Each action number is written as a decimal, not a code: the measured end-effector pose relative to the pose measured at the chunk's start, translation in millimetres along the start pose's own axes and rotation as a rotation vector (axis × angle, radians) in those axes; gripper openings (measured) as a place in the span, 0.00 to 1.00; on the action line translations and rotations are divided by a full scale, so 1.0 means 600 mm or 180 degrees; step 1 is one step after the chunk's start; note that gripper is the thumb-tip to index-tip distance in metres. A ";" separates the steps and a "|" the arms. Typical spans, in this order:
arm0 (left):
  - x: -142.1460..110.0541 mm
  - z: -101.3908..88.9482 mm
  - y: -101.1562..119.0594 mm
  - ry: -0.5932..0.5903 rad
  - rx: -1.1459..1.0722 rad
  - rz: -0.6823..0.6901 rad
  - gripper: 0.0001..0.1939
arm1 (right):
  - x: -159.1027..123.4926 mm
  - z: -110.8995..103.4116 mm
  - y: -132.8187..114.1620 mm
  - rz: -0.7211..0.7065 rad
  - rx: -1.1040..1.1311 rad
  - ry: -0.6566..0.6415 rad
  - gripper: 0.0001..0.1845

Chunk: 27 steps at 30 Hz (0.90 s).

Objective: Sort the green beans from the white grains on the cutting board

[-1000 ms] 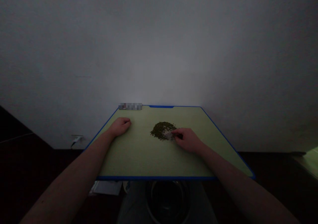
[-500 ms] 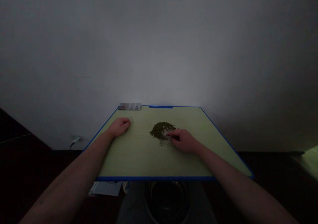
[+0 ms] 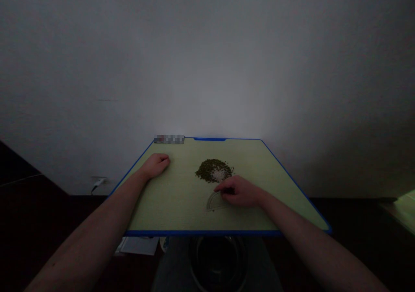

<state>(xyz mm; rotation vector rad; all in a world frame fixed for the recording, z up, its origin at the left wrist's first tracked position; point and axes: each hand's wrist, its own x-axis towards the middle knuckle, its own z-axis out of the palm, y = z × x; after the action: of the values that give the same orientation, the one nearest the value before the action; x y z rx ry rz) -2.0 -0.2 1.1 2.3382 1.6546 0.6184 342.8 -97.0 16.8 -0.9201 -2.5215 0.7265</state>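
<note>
A transparent protractor (image 3: 214, 200) lies low over the table (image 3: 175, 205), its curved edge to the left. My right hand (image 3: 238, 192) is closed on it, thumb and fingers bent over its right part, which they hide. One small dark grain (image 3: 213, 211) is at its lower edge. Just beyond the hand lies a flat heap of small green-brown grains (image 3: 207, 169), perhaps beans, with whitish grains (image 3: 218, 174) showing on its near right side. My left hand (image 3: 156, 165) rests on the table's left part as a loose fist, with nothing visible in it.
A blurred-out strip (image 3: 169, 139) sits at the table's far left edge. Below the near edge, a round metal bowl (image 3: 241, 257) stands close to my legs. Papers (image 3: 139, 245) lie lower left. A wall (image 3: 207, 67) rises behind the table, with a plugged-in cord (image 3: 99, 183) at left.
My right hand has drawn the protractor from the heap toward me, and a small grain now lies by its near edge. The whitish grains are uncovered. My left hand stays put.
</note>
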 end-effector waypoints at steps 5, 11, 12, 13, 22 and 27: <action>0.001 0.001 -0.002 0.0020 0.0008 -0.0020 0.13 | -0.013 -0.005 -0.002 0.0048 0.0471 -0.0464 0.20; 0.002 0.001 -0.003 0.0014 0.0026 -0.0019 0.13 | -0.018 -0.005 0.003 0.0182 0.0857 -0.0681 0.19; 0.002 0.001 -0.003 0.0026 0.0040 -0.0010 0.13 | -0.018 -0.004 0.005 0.0202 0.0919 -0.0727 0.19; 0.002 0.002 -0.003 0.0034 0.0049 0.0005 0.13 | -0.018 -0.004 0.006 0.0218 0.0967 -0.0780 0.19; 0.002 0.003 -0.006 0.0039 -0.0030 -0.0066 0.13 | -0.024 -0.009 0.003 0.0339 0.1044 -0.0880 0.20; 0.002 0.002 -0.004 0.0055 -0.0026 -0.0057 0.13 | -0.027 -0.011 0.007 0.0443 0.1215 -0.1011 0.20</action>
<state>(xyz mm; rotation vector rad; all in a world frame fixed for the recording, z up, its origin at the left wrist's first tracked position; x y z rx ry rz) -3.3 1.8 -0.7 2.3164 1.6753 0.6425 359.5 -102.8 17.5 -0.9044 -2.4564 1.4391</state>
